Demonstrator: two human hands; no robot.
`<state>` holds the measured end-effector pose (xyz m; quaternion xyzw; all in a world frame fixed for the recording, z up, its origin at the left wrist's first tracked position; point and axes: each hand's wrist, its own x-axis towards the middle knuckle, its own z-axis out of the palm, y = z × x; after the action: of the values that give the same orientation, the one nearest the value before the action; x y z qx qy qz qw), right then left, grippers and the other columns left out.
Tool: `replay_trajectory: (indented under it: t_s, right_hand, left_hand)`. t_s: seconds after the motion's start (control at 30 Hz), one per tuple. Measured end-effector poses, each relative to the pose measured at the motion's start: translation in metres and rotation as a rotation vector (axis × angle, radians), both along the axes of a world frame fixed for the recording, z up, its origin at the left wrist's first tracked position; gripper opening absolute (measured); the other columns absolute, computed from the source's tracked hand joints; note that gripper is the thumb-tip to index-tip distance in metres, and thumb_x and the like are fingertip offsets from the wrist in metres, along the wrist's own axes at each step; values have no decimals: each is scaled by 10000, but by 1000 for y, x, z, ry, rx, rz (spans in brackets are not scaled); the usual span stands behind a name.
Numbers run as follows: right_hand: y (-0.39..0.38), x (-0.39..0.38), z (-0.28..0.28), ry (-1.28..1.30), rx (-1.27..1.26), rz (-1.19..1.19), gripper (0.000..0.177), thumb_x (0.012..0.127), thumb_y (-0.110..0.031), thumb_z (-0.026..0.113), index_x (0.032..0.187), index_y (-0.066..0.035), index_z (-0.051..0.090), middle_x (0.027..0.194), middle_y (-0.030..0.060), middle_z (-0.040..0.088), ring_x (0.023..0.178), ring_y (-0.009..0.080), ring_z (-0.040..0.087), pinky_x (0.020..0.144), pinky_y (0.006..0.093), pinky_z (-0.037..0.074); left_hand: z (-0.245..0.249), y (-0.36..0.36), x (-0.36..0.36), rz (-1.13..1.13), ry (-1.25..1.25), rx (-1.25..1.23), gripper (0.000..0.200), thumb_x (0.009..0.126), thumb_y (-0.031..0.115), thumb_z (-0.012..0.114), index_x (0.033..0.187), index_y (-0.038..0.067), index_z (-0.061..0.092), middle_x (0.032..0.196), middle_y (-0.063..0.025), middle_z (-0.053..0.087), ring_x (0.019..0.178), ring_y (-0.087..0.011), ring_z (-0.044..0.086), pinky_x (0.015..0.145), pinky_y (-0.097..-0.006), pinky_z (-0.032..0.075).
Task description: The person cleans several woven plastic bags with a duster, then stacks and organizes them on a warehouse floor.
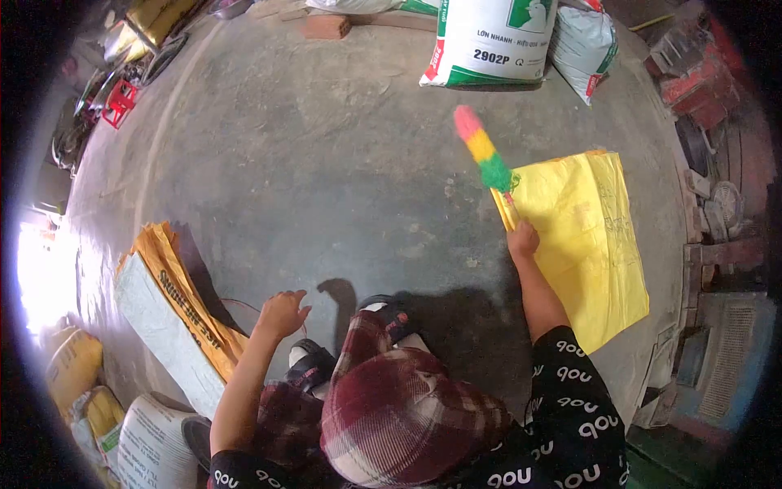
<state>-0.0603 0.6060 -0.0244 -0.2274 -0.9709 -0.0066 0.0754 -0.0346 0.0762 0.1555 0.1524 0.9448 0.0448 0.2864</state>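
Right hand (523, 240) gripping duster (482, 151), yellow sack (590, 244) partly hidden

- Duster (482, 151): fluffy synthetic fibre, matt, in pink, yellow and green bands.
- Yellow sack (590, 244): thin woven plastic, creased, with a faint sheen.
- Floor (326, 163): bare concrete, rough, matt, stained.
- Feed bag (489, 41): white woven plastic, printed, slightly glossy.
- Trousers (362, 342): soft checked cloth.

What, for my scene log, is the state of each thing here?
right hand: shut on duster
duster: held by its handle, tufts pointing away
left hand: open, empty
yellow sack: empty, spread flat
orange sacks: stacked flat
white bag: filled, upright
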Motion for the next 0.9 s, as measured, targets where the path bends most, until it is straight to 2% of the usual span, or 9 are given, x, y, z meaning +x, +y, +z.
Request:
replay_trajectory:
  t_s: [0.1, 0.2, 0.37, 0.53, 0.6, 0.67, 0.73, 0.9]
  right_hand:
    - [3, -6, -9, -50, 1, -119, 151, 749, -189, 559, 716, -42, 569, 693, 143, 601, 658, 310, 606, 590, 394, 489]
    - [-8, 9, 30, -74, -31, -53, 177, 748, -215, 565, 735, -39, 576, 667, 140, 589, 636, 317, 595, 580, 409, 480]
    - [-6, 44, 27, -82, -50, -10, 221, 741, -261, 584, 745, -41, 564, 662, 141, 586, 638, 329, 592, 576, 421, 472]
    - [-23, 62, 42, -86, -74, -35, 249, 750, -290, 577, 742, -43, 544, 673, 152, 586, 653, 335, 590, 583, 434, 466]
    - [-24, 71, 46, -7, -97, -17, 259, 746, -300, 578, 741, -43, 545, 697, 165, 587, 651, 341, 587, 580, 446, 460]
    - [-26, 79, 42, -33, -123, -1, 264, 740, -303, 582, 747, -41, 549, 695, 168, 585, 646, 343, 586, 574, 444, 460]
    - [-26, 86, 26, -60, -153, 11, 269, 734, -306, 587, 754, -39, 553, 693, 171, 584, 641, 345, 585, 567, 443, 459]
    - [-34, 97, -8, -106, -88, 249, 217, 715, -243, 599, 737, -40, 525, 641, 157, 569, 605, 333, 578, 538, 431, 456]
  left_hand:
    - [-2, 0, 0, -6, -10, 38, 385, 799, 277, 536, 1111, 53, 518, 988, -198, 580, 916, -354, 552, 791, -422, 444]
    - [2, -1, -2, 19, 0, 61, 383, 796, 277, 537, 1109, 56, 521, 981, -198, 582, 912, -351, 553, 786, -423, 445]
    - [-11, -11, 0, 21, 15, 33, 368, 792, 271, 541, 1094, 61, 533, 957, -194, 590, 906, -349, 555, 767, -423, 453]
    - [-2, -6, -3, 13, 14, 48, 365, 793, 272, 540, 1090, 60, 531, 962, -195, 588, 902, -350, 557, 768, -426, 453]
    - [-1, -4, -6, 34, 15, 62, 362, 794, 271, 539, 1088, 59, 531, 960, -196, 588, 899, -351, 557, 767, -429, 452]
    - [-4, -5, -7, 6, 92, 71, 349, 783, 278, 553, 1047, 51, 540, 889, -174, 601, 849, -334, 574, 740, -428, 457]
    - [-3, -4, -6, 6, 89, 79, 344, 784, 277, 552, 1043, 52, 541, 886, -175, 600, 846, -335, 574, 735, -428, 458]
    - [-7, -2, -5, -14, 2, 41, 354, 802, 269, 530, 1090, 63, 517, 940, -191, 591, 878, -356, 559, 756, -434, 452]
